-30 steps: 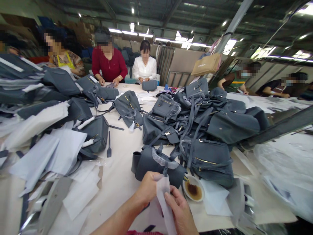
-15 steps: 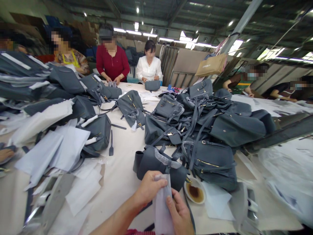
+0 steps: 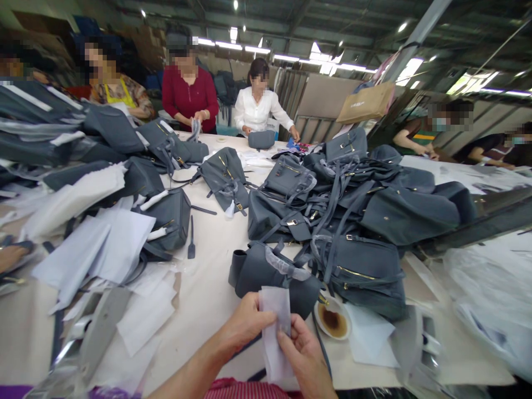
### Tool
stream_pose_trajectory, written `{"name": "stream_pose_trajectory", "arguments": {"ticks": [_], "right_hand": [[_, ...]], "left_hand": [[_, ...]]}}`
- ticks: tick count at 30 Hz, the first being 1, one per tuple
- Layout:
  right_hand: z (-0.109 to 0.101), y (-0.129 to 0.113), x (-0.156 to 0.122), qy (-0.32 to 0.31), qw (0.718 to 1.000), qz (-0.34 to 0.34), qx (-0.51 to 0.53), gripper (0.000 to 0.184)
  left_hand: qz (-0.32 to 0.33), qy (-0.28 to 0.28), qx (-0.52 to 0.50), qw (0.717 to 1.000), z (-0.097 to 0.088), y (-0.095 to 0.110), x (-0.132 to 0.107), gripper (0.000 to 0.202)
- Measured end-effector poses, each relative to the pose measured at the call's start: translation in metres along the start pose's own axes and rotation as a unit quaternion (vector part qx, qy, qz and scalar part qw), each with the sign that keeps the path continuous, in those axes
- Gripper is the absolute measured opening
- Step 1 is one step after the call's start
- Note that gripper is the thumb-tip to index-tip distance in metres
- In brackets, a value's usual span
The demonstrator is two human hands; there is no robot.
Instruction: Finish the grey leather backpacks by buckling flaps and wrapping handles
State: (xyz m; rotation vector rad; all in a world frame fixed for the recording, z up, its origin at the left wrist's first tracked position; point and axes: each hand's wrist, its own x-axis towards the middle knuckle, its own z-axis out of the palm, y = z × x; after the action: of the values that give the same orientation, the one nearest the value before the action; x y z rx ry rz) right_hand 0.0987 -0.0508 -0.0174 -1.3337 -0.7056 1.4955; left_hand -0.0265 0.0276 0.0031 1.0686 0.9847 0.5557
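Observation:
Between my two hands is a folded strip of thin white tissue paper (image 3: 274, 343), held upright close to my body. My left hand (image 3: 247, 321) pinches its left edge, thumb across the front. On the right edge, my right hand (image 3: 303, 352) grips it with the thumb on the front face. Just beyond the paper lies a dark grey-blue leather bag (image 3: 260, 271), its handle (image 3: 286, 265) wrapped in clear plastic. A dark strap partly shows on the table under my wrists.
A small dish of brown liquid (image 3: 332, 318) stands right of my hands. Dark bags (image 3: 366, 271) are heaped beyond it. White paper sheets (image 3: 120, 238) and more bags lie left. Grey metal devices (image 3: 102, 327) flank me. Co-workers (image 3: 189, 88) work across the table.
The paper's top now stands higher and flatter between my hands, and my left hand has shifted slightly down its edge. Across the table, the co-worker in white has reached an arm out sideways.

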Motion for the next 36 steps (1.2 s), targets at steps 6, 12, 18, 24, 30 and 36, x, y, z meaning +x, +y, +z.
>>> {"name": "stream_pose_trajectory", "arguments": {"ticks": [6, 12, 18, 24, 30, 36], "right_hand": [[0.003, -0.003, -0.003, 0.074, 0.993, -0.013, -0.085, 0.04], [-0.002, -0.007, -0.004, 0.025, 0.999, 0.008, 0.038, 0.052], [0.003, -0.017, -0.011, 0.026, 0.997, 0.044, 0.058, 0.059], [-0.002, -0.011, -0.014, 0.043, 0.997, 0.062, 0.003, 0.055], [-0.019, 0.013, -0.023, -0.001, 0.992, 0.08, -0.096, 0.031], [-0.038, -0.021, -0.015, 0.126, 0.966, -0.053, -0.22, 0.036]], "left_hand": [[0.035, 0.058, 0.023, 0.997, 0.008, 0.002, -0.004, 0.012], [-0.084, -0.272, -0.214, 0.934, -0.026, 0.015, 0.0, 0.038], [-0.047, -0.172, -0.086, 0.98, -0.015, 0.003, 0.015, 0.037], [-0.023, -0.078, -0.143, 0.986, 0.019, -0.001, 0.017, 0.027], [-0.056, 0.014, -0.207, 0.977, 0.032, 0.001, 0.011, 0.034], [0.001, 0.027, -0.178, 0.984, 0.033, 0.004, 0.01, 0.03]]}}
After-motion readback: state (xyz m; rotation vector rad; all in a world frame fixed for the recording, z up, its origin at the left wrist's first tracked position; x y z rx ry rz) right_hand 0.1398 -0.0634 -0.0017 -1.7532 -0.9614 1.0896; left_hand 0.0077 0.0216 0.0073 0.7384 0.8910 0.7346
